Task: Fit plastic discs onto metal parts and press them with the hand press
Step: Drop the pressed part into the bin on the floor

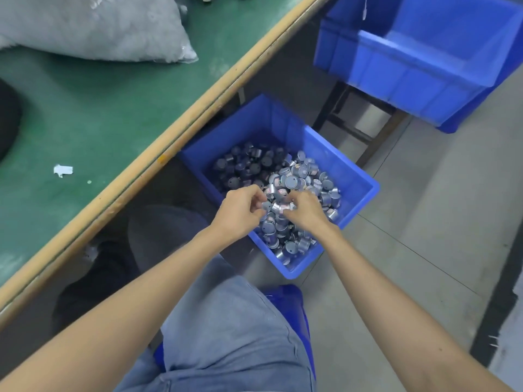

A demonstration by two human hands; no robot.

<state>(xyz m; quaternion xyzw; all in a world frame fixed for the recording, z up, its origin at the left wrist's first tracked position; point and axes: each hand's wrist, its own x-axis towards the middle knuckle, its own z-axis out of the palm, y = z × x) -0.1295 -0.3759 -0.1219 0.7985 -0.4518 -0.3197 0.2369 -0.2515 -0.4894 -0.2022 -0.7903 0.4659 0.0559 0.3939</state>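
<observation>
A blue plastic bin (359, 190) sits on the floor beside the bench, filled with several small silver cylindrical metal parts (300, 176). Both hands reach into it from the near side. My left hand (240, 213) curls its fingers around metal parts, one grey round face showing at its fingertips. My right hand (305, 210) grips more metal parts right beside it, fingers curled down into the heap. The two hands nearly touch over the middle of the pile. No plastic discs or hand press can be made out.
A green-topped bench (85, 114) with a wooden edge runs along the left, carrying a grey plastic bag (99, 26) and a scrap of white tape (62, 170). Stacked blue bins (424, 66) rest on a stool at the upper right. My knee in grey trousers (226, 321) fills the bottom.
</observation>
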